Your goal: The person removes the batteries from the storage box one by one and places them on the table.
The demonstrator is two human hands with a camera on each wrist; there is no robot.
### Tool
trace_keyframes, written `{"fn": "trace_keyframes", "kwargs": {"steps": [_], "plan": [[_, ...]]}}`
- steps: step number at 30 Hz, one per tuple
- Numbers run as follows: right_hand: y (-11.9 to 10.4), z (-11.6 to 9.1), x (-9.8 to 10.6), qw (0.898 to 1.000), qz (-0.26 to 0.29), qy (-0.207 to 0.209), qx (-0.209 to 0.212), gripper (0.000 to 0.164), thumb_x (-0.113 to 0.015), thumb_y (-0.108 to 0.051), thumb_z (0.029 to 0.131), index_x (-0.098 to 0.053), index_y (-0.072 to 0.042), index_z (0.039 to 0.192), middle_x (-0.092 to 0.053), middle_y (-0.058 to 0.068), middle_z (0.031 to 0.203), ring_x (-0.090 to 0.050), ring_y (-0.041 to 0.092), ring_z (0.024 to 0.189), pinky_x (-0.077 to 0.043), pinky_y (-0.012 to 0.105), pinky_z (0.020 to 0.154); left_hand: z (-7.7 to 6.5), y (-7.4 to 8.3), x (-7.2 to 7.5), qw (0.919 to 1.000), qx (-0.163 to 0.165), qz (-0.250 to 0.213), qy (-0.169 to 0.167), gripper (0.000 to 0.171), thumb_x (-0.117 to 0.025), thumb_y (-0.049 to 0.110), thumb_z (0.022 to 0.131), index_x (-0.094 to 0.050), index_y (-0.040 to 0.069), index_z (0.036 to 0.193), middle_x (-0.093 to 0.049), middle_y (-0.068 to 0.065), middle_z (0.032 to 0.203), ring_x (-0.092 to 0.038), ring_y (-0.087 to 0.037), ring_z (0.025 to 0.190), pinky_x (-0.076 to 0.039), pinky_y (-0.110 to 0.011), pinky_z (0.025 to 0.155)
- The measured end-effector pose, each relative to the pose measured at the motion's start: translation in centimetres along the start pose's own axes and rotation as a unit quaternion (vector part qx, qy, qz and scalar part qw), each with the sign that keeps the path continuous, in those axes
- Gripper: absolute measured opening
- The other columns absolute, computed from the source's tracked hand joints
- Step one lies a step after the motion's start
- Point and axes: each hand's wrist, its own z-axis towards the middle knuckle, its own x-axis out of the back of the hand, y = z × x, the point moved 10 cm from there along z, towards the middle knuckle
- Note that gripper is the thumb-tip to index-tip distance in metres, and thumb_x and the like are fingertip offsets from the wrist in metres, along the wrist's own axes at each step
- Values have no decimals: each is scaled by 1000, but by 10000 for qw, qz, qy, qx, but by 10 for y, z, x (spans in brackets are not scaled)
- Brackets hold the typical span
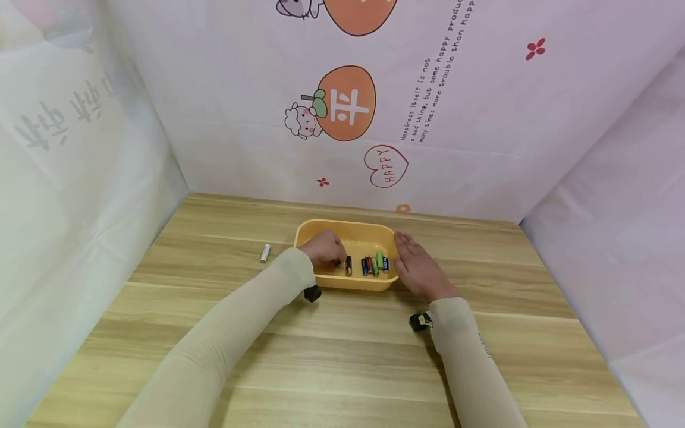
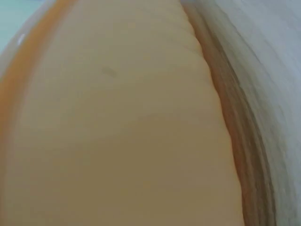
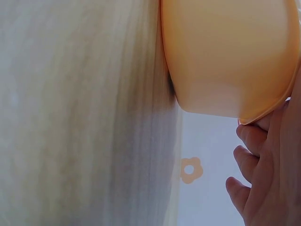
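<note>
A yellow-orange plastic basket [image 1: 348,283] stands on the wooden table. My left hand [image 1: 323,246] reaches over its left end, fingers curled down inside around a dark battery that mostly hides beneath them. Just right of those fingers, a black-and-orange battery [image 1: 349,266] lies on the basket floor. Several more batteries, among them a green one [image 1: 380,260], lie side by side near the right end. My right hand [image 1: 420,267] rests along the basket's right rim with fingers extended; the right wrist view shows its fingers [image 3: 254,139] at the rim.
Left of the basket, a white battery [image 1: 265,253] lies on the table [image 1: 342,351]. Printed white sheeting [image 1: 455,119] rises behind the table and along both sides. The basket's outer wall [image 2: 122,117] fills most of the left wrist view.
</note>
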Motion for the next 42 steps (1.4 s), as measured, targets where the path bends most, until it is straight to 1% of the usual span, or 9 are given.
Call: {"fn": "trace_keyframes", "kwargs": {"steps": [2, 5, 7, 10, 14, 17, 26, 36, 42], "plan": [[0, 0, 0, 10000, -26, -10, 12, 58, -28, -27, 106, -9, -1, 155, -10, 13, 161, -7, 28, 147, -12, 45, 119, -1, 1, 0, 9998, -12, -178, -49, 8, -65, 5, 88, -72, 1, 88, -66, -8, 78, -53, -17, 52, -56, -33, 62], [0, 0, 0, 10000, -35, -15, 3, 58, -28, -27, 106, -8, -2, 155, -10, 12, 161, -6, 27, 147, -11, 44, 119, -3, 3, 0, 9995, -26, -311, -102, 18, -66, 5, 89, -72, -1, 105, -68, -9, 93, -61, -19, 61, -58, -34, 63], [-1, 0, 1, 10000, -30, -18, 8, 59, -28, -27, 106, -8, -2, 155, -10, 13, 161, -6, 28, 147, -11, 45, 119, -3, 4, 0, 9989, -8, -434, -145, 22, -67, 4, 89, -70, -2, 109, -68, -10, 97, -64, -21, 66, -59, -34, 64], [-2, 0, 1, 10000, -19, -21, -2, 58, -28, -27, 106, -9, -2, 155, -10, 13, 161, -7, 28, 147, -12, 44, 119, -3, 2, -2, 9961, 75, -848, -249, 25, -66, 0, 89, -67, -4, 113, -66, -12, 100, -63, -21, 69, -59, -33, 65], [-2, 0, 1, 10000, -1, -16, 12, 58, -28, -26, 106, -9, -1, 155, -11, 14, 161, -8, 28, 147, -12, 45, 118, -3, -1, -4, 9858, 300, -1603, -394, 29, -64, -4, 90, -60, -8, 118, -61, -15, 104, -59, -19, 72, -59, -34, 71], [-3, 1, 1, 10000, -3, 5, 49, 58, -28, -26, 106, -9, -1, 155, -12, 15, 160, -8, 29, 147, -12, 45, 118, -3, -2, -4, 9804, 414, -1881, -426, 31, -64, -6, 90, -58, -9, 120, -61, -16, 105, -60, -19, 73, -59, -34, 73], [-2, 2, -1, 10000, -10, 58, 64, 58, -29, -26, 106, -11, -1, 155, -14, 15, 160, -8, 28, 147, -13, 44, 118, -7, 0, -2, 9778, 298, -1980, -619, 36, -64, -3, 91, -57, -8, 126, -62, -16, 103, -65, -24, 79, -58, -40, 80], [-2, 1, -1, 10000, -29, 38, 56, 58, -28, -27, 106, -10, 0, 154, -14, 16, 160, -8, 29, 147, -13, 46, 118, -17, 0, 6, 9733, 221, -2153, -760, 38, -62, -2, 93, -52, -11, 129, -57, -29, 121, -66, -21, 78, -52, -44, 92], [-3, 0, 1, 9999, -75, 65, 63, 58, -28, -27, 106, -11, 0, 154, -16, 17, 159, -8, 30, 147, -12, 47, 118, -21, -1, 14, 9713, 91, -2271, -707, 36, -61, -2, 93, -53, -11, 127, -56, -30, 121, -66, -22, 81, -54, -42, 88]]}}
